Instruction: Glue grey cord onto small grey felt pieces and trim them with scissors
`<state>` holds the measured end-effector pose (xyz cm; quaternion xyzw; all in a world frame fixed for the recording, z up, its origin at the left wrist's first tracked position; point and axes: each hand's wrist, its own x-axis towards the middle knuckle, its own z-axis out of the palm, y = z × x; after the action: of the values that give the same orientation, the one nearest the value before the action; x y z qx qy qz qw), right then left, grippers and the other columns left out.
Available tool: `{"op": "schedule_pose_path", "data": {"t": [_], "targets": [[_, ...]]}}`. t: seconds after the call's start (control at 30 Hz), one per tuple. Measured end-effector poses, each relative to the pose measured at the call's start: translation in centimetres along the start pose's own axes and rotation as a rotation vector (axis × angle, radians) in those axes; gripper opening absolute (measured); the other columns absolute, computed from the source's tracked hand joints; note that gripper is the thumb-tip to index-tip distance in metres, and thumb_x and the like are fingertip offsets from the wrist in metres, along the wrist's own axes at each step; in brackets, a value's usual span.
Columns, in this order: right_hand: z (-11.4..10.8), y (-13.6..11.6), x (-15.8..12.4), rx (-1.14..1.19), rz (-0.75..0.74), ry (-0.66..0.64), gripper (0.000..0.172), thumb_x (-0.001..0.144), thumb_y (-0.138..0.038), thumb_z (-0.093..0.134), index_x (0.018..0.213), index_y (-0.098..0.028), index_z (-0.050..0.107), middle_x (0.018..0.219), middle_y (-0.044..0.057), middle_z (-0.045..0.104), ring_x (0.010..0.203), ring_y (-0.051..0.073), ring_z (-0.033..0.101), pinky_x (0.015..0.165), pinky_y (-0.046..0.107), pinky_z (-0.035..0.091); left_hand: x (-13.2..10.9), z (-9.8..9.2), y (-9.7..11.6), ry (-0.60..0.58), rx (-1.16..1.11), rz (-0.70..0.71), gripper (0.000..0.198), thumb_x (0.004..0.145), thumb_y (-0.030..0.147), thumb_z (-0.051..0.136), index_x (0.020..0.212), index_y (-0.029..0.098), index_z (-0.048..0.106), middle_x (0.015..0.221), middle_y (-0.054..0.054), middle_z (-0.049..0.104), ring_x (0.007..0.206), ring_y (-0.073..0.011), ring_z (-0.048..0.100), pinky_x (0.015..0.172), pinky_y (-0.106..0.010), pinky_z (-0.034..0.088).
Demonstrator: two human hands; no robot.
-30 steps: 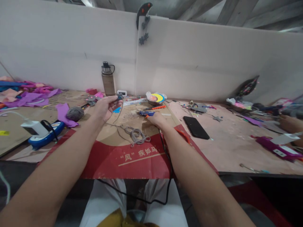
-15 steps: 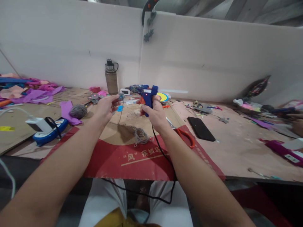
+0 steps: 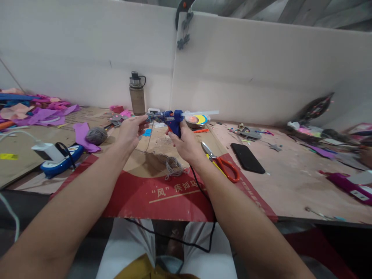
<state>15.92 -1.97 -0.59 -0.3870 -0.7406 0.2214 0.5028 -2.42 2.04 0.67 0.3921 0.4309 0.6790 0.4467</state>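
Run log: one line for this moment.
left hand: pinching small greyish piece | right hand: holding blue plastic glue gun, pointed toward left hand | nearby: coiled grey yarn

Blue glue gun (clear stick out its back), nearly level, barrel beside a small grey-blue piece.

I see a blue glue gun with a red trigger, grey yarn, orange-handled scissors, a black phone, and red-and-tan cardboard with pale lettering.
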Motion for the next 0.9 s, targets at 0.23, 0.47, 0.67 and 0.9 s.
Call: {"op": "schedule_pose_path", "data": {"t": [0.23,0.47,0.67,0.9], "targets": [[-0.16,-0.09,-0.12,-0.117,0.049,0.054,0.033,0.085,-0.027,0.052,0.118,-0.02,0.052,0.102,0.011,0.064,0.09,0.025,0.06,0.084,0.043,0.048,-0.48,0.34,0.18,-0.031,0.046,0.042,0.013,0.063,0.022,0.071,0.065,0.014,0.062,0.06,0.0,0.059,0.054,-0.0086,0.056,0.045,-0.019,0.032],[-0.19,-0.38,-0.01,-0.132,-0.03,0.022,0.036,0.085,-0.023,0.05,0.121,-0.018,0.052,0.118,0.014,0.062,0.114,0.028,0.055,0.098,0.045,0.043,-0.65,0.51,0.14,-0.01,0.052,0.055,0.011,0.065,0.022,0.07,0.064,0.015,0.062,0.059,0.0,0.058,0.053,-0.0084,0.054,0.045,-0.019,0.032],[-0.2,-0.52,-0.07,-0.158,-0.015,0.029,0.037,0.085,-0.022,0.05,0.121,-0.017,0.052,0.115,0.014,0.064,0.113,0.029,0.056,0.098,0.046,0.043,-0.49,0.41,-0.18,-0.034,0.069,0.079,0.012,0.066,0.024,0.07,0.065,0.015,0.061,0.058,0.0,0.058,0.052,-0.0082,0.053,0.046,-0.019,0.032],[-0.24,-0.77,-0.15,-0.189,-0.017,0.021,0.036,0.085,-0.023,0.049,0.121,-0.017,0.052,0.116,0.014,0.064,0.104,0.028,0.059,0.095,0.046,0.044,-0.51,0.51,-0.13,-0.028,0.062,0.076,0.012,0.066,0.023,0.07,0.065,0.015,0.06,0.058,0.0,0.057,0.052,-0.0082,0.053,0.046,-0.019,0.032]]}}
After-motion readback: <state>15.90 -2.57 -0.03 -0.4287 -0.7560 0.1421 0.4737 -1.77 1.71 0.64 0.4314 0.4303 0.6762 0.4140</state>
